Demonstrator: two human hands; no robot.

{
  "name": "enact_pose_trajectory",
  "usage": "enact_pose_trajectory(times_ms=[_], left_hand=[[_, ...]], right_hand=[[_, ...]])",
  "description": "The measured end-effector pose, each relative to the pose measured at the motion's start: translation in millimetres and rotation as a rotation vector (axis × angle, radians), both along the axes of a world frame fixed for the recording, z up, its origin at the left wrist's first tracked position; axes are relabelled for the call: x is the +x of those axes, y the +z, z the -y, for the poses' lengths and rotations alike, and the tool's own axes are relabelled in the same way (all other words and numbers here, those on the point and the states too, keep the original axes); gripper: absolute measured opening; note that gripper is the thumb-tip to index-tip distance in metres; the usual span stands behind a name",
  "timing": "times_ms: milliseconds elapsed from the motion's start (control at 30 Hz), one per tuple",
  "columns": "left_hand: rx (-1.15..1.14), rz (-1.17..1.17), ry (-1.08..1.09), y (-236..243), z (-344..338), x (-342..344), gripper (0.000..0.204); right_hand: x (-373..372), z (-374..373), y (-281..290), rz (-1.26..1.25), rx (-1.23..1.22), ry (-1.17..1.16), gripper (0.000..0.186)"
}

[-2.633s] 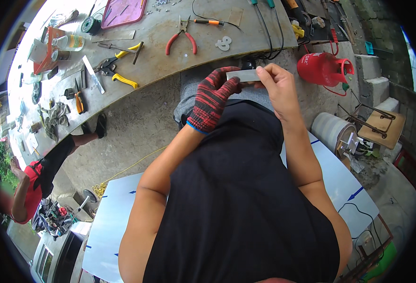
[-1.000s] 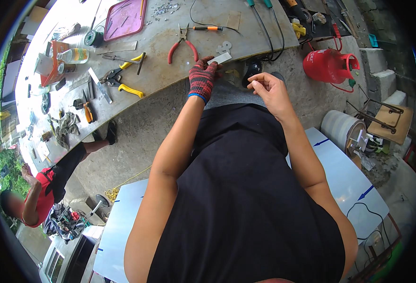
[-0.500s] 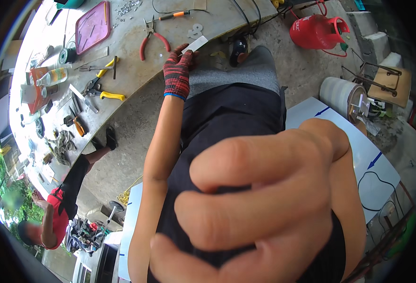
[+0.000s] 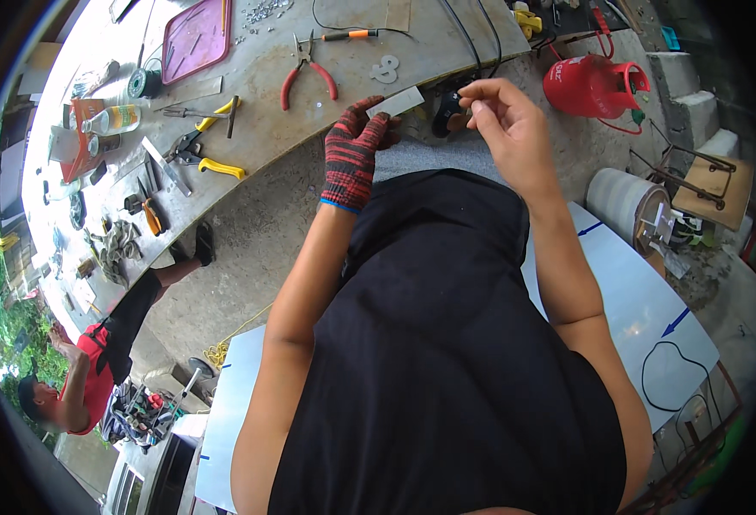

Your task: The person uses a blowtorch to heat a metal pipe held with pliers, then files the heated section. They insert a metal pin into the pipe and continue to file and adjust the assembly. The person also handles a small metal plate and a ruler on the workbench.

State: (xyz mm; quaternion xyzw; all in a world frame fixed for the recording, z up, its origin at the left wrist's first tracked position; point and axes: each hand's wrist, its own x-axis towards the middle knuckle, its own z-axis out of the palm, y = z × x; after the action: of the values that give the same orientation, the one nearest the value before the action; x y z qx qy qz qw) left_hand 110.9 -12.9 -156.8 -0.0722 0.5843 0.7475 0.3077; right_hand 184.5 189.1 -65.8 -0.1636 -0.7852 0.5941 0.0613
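Note:
My left hand (image 4: 359, 144), in a red and black striped knit glove with a blue cuff, grips a flat, pale rectangular metal strip (image 4: 398, 104) by the table's near edge. My bare right hand (image 4: 513, 129) hovers to the right of the strip, apart from it. Its thumb and fingertips come together; whatever might be between them is too small to make out. On the table beyond the left hand lie red-handled pliers (image 4: 306, 73) and a pale cut-out shape (image 4: 386, 69). An orange and black handled tool (image 4: 350, 35) rests behind them.
Yellow-handled snips (image 4: 199, 153), a pink tray (image 4: 191, 43), a wire spool (image 4: 144, 83) and a plastic bottle (image 4: 112, 120) lie on the worktable (image 4: 254, 129). A red gas cylinder (image 4: 591, 86) stands at right. Another person (image 4: 95, 360) is at far left.
My right hand has swung from close in front of the camera out to beside the metal strip. The left hand still holds the strip; the view has shifted slightly.

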Motion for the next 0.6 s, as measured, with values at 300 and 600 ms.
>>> enact_pose_trajectory(times_ms=[300,600], left_hand=[[-0.002,-0.033,-0.085,29.8,-7.1,8.3,0.035],[-0.073,-0.119,-0.159,37.7,-5.6,11.1,0.039]], right_hand=[[-7.3,16.1,-43.0,0.147,-0.340,-0.020,0.026],[-10.7,13.2,-42.1,0.164,-0.391,-0.068,0.016]])
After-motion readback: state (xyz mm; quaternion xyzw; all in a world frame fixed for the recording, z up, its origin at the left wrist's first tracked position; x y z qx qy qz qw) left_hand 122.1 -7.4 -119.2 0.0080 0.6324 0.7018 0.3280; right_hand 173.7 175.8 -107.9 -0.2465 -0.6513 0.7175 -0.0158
